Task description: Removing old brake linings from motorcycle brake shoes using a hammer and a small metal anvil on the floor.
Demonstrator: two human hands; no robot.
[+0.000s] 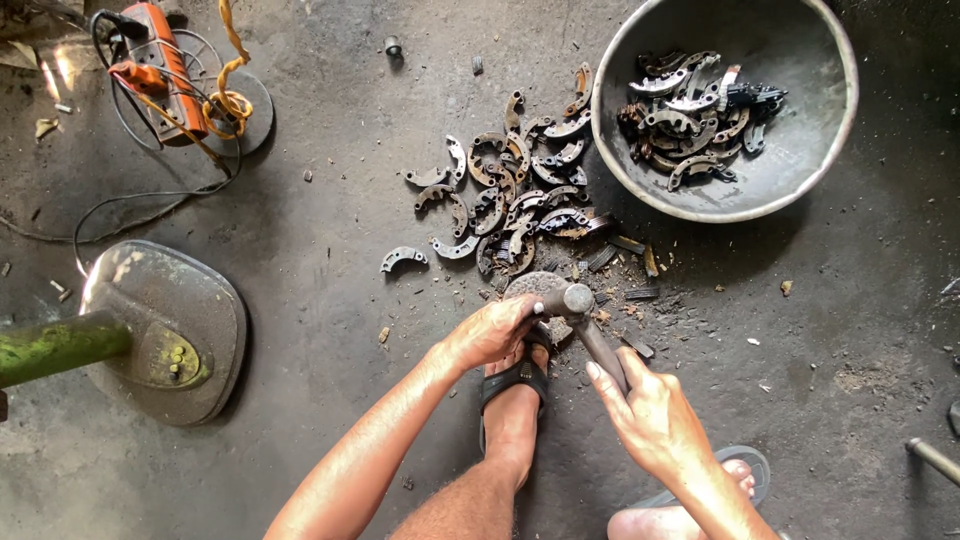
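My right hand [652, 410] grips the handle of a hammer [578, 300], whose metal head rests down on a round grey anvil block [527, 285] on the floor. My left hand [492, 330] lies on the block beside the hammer head, fingers curled over something I cannot make out. A pile of curved, rusty brake shoes [515, 190] lies just beyond the block. My sandalled foot [515, 385] presses against the block from below.
A large metal bowl [815, 160] with several brake shoes stands at the top right. An orange power tool with coiled cable [165, 75] lies top left. A stand's rounded metal base [190, 320] sits left. Broken lining chips [640, 290] scatter right of the block.
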